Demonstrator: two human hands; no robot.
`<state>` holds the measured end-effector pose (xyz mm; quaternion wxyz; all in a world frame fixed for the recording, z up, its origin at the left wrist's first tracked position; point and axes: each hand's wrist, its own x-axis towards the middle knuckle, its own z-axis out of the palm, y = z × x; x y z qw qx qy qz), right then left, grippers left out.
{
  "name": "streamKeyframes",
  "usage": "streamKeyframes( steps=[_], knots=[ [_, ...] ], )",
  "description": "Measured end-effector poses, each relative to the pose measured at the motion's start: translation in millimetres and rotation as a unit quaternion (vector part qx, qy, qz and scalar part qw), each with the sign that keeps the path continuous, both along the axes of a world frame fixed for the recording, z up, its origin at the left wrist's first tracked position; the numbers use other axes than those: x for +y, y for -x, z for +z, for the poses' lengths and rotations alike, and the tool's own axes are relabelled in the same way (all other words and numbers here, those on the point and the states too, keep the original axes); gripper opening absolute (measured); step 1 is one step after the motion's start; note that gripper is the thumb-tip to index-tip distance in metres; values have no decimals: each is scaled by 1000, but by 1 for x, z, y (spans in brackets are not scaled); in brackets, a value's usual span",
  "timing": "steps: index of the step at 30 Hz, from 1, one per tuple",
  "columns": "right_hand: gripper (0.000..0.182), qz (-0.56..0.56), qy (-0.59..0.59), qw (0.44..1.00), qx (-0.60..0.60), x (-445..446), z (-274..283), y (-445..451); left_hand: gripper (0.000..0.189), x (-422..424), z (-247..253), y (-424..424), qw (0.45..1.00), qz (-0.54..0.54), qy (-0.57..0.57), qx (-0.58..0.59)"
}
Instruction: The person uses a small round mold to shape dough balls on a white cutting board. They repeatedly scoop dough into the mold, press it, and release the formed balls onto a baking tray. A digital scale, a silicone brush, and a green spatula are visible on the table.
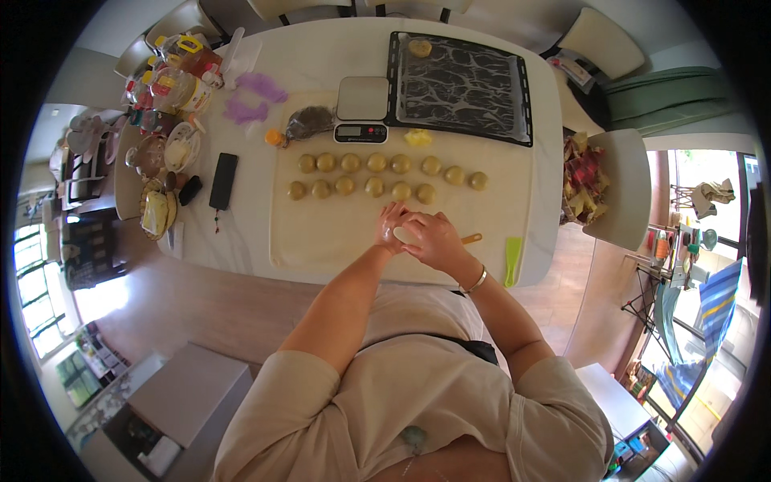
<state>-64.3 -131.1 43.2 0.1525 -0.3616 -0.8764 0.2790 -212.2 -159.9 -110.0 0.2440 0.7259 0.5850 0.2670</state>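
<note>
Both hands meet above the near part of a pale work mat [337,241]. My left hand [390,228] cups a pale, flattened round of dough [407,236]. Curled over the same piece, my right hand [438,240] presses its fingers at the edge; what lies inside the dough is hidden. Just beyond the hands, smooth greenish-yellow balls [374,187] sit in two rows. A tool's wooden handle [473,238] sticks out beside my right hand, its other end hidden. Farther right lies a lime-green spatula or brush [512,260].
A black baking tray [461,90] with a lined surface holds one round piece [420,48]. Beside it are a digital kitchen scale [362,108], a dark wrapped lump [310,123] and a yellow lump [418,137]. At left lie a phone [223,181], oil bottles [181,87] and bowls [182,147].
</note>
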Motion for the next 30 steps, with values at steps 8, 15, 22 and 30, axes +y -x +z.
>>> streamKeyframes(
  steps=[8, 15, 22, 30],
  knots=[
    [27, 107, -76, 988, -77, 10, -13, -4, 49, 3, 9, 7, 998, -38, 23, -54],
    [33, 24, -113, 983, -140, -1, -6, 3, 44, 1, 7, -1, 996, 4, -44, -77],
    [39, -91, -70, 974, -196, -21, -20, 18, 25, 1, 9, -2, 995, 17, -46, -85],
    [49, -254, 131, 952, -111, 24, 12, 12, 27, -1, 6, -4, 997, 16, -56, -44]
  ],
)
